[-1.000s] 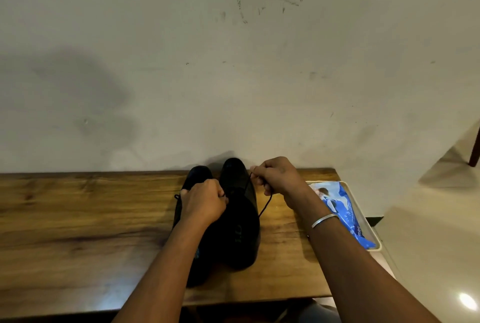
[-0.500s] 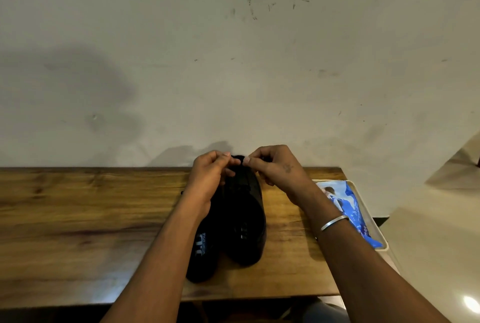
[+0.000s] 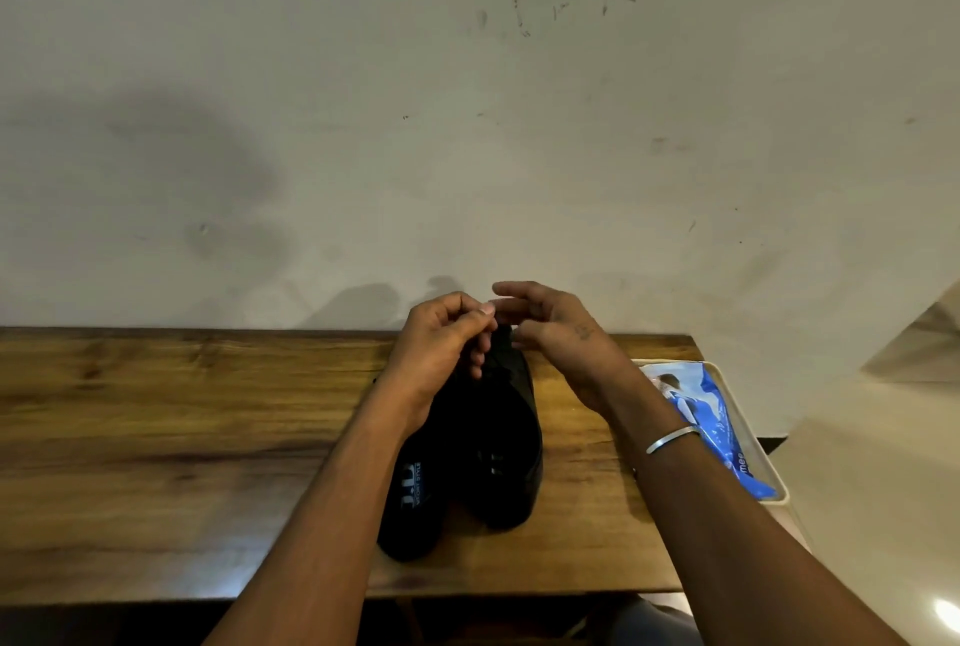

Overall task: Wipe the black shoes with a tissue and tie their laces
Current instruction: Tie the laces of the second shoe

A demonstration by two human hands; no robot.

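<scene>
Left hand [image 3: 441, 349] fingers [image 3: 480, 320] curl, thumb to forefinger, just above the black shoes [image 3: 498, 453]; whether they pinch a lace is unclear. Right hand [image 3: 563, 341] fingers [image 3: 519, 291] spread loosely beside them, holding nothing.

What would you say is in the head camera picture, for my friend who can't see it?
The left hand and right hand are close together over the far end of two black shoes side by side on a table by a wall; the left fingers are curled, the right fingers looser. A blue packet lies in a tray to the right.
</scene>
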